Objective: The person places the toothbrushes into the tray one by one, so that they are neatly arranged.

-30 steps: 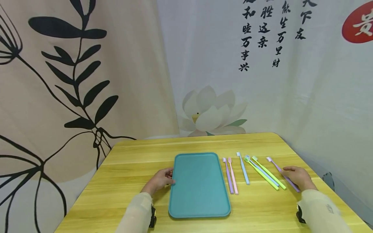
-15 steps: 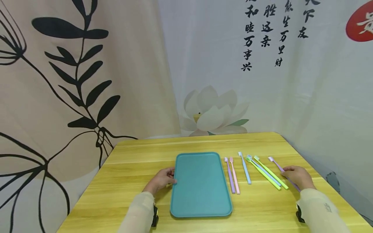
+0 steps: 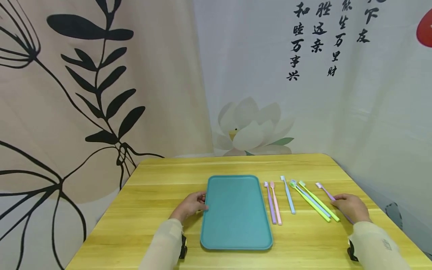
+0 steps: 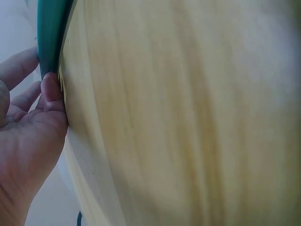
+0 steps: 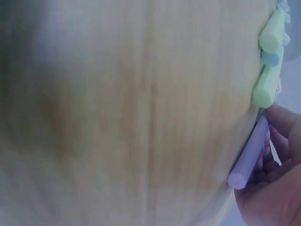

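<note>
A teal rectangular tray (image 3: 237, 213) lies on the wooden table. My left hand (image 3: 189, 205) grips its left edge, and in the left wrist view the fingers (image 4: 51, 89) are bent against the teal rim (image 4: 51, 37). On the right, my right hand (image 3: 352, 207) pinches the handle of a purple toothbrush (image 3: 324, 190) that slants across the table. Its blunt handle end (image 5: 238, 180) shows in the right wrist view, with the thumb side of the hand along the handle. The hand covers part of this handle in the head view.
Right of the tray lie another purple toothbrush (image 3: 271, 204), a pink toothbrush (image 3: 276, 204) and a blue toothbrush (image 3: 288, 195). Two green toothbrushes (image 3: 318, 200) and a second blue one form a slanted cluster nearer the right hand. A printed curtain (image 3: 168, 93) hangs behind the table.
The head view has swung slightly left, so the whole scene sits further right in it. Both hands stay at the tray edge and the purple toothbrush, with little visible motion.
</note>
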Demonstrator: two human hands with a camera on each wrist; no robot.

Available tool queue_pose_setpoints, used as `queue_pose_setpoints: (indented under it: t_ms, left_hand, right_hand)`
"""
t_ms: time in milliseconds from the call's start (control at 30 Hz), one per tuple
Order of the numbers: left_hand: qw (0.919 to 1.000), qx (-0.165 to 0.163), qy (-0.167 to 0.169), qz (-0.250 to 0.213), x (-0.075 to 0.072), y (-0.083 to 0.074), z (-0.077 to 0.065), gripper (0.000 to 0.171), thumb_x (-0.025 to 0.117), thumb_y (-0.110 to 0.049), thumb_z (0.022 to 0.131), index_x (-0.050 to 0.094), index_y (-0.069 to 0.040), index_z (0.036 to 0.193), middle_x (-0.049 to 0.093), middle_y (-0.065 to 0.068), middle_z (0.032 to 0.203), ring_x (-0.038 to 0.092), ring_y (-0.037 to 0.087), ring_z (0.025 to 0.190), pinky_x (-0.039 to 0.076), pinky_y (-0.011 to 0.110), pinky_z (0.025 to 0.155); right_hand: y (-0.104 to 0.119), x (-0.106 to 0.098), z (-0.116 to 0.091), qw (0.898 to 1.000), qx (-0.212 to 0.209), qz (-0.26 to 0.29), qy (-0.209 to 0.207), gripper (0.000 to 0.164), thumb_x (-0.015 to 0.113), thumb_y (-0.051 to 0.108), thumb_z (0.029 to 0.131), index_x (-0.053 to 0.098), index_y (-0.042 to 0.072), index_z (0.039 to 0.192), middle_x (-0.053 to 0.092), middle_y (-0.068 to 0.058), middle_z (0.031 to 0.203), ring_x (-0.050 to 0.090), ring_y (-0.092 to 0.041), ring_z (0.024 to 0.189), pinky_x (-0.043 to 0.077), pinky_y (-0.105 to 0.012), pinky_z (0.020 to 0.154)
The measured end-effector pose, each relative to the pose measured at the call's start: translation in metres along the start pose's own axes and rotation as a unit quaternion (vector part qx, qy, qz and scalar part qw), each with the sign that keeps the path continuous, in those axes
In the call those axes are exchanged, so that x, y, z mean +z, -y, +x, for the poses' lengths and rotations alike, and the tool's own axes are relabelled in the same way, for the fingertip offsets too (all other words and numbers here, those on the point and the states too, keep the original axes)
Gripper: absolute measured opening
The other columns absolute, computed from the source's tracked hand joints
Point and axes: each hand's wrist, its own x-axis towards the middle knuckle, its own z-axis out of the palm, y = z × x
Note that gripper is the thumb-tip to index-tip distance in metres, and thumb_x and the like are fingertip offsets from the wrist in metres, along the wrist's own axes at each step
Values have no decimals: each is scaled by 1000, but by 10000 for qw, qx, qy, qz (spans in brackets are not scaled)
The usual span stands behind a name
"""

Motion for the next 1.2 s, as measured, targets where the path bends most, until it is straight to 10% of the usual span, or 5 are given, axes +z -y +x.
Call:
queue_pose_setpoints:
  t_ms: [767, 1200]
  left_hand:
    - [9988, -298, -377, 116, 11, -7, -2, 58, 69, 8, 83, 52, 6, 139, 58, 11, 101, 51, 21, 86, 44, 29, 67]
    - [9984, -263, -503, 49, 12, -8, -5, 56, 67, 11, 84, 52, 8, 138, 57, 12, 95, 51, 18, 76, 42, 27, 61]
  right_hand:
    - [-4, -8, 6, 9994, 72, 215, 247, 57, 57, 37, 97, 56, -11, 129, 53, -36, 124, 57, -41, 98, 48, -47, 76]
    - [38, 3, 18, 9920, -78, 1240, 203, 57, 54, 32, 101, 50, -13, 135, 63, -23, 107, 59, -24, 78, 51, -36, 64]
